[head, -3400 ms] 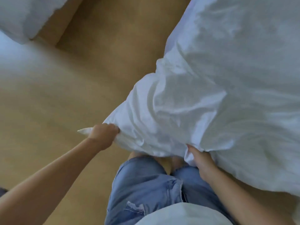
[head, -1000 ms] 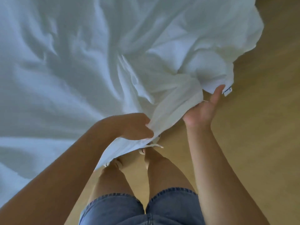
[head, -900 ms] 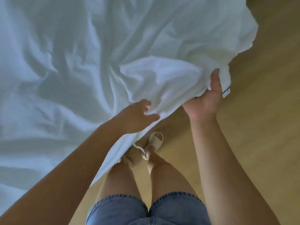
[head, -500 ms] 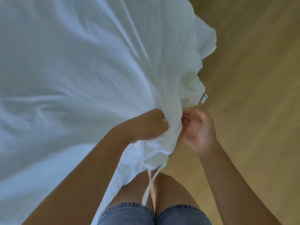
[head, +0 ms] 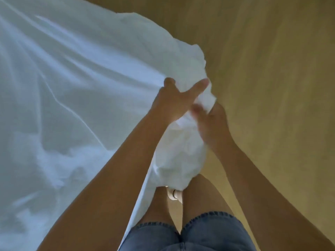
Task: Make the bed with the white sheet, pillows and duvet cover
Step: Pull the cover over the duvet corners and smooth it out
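Our right hand has its grip curled round a bunched corner of the white duvet cover, just right of the frame's centre, with the gathered cloth hanging down in a puff between our forearms. Our left hand lies on the same bunch from the left; a finger and the thumb stick out straight, so that grip looks spread and pressing rather than pinching, though motion blur makes this hard to settle.

From the bunch the cover fans out to the left and upper left of the frame in long taut creases, filling that whole half. The tan floor takes the right and top. Below the bunch we see our bare legs, the denim shorts at the bottom edge, and a pale sandal between the knees.

We judge the step in hand to be working a corner of the cover: finding it and getting it square. Next we likely need a firm pinch at the true corner with both hands, then a pull or shake to spread the cloth flat without dragging it on the floor.
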`<move>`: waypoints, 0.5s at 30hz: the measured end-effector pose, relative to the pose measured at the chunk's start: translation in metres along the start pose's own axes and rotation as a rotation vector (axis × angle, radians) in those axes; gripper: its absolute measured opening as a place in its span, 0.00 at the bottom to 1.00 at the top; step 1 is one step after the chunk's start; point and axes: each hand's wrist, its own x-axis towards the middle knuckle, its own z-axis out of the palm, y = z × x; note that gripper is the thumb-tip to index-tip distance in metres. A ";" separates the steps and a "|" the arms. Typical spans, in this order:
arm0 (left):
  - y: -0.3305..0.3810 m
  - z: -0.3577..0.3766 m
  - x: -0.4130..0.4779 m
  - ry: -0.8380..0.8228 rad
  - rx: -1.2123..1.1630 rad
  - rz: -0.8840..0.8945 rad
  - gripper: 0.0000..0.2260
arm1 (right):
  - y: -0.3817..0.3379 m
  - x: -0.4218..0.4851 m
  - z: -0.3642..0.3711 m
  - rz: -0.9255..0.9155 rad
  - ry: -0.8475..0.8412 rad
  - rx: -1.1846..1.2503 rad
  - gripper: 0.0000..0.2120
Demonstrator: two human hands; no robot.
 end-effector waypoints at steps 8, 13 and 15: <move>0.003 0.028 0.053 -0.182 -0.068 -0.324 0.08 | 0.047 0.033 -0.032 0.296 -0.229 0.243 0.15; 0.043 0.000 0.039 -0.316 -0.299 -0.353 0.12 | 0.050 0.105 0.003 0.181 -0.316 0.104 0.09; 0.066 -0.016 0.038 -0.403 -0.279 -0.314 0.07 | 0.041 0.141 0.017 0.064 -0.144 0.020 0.04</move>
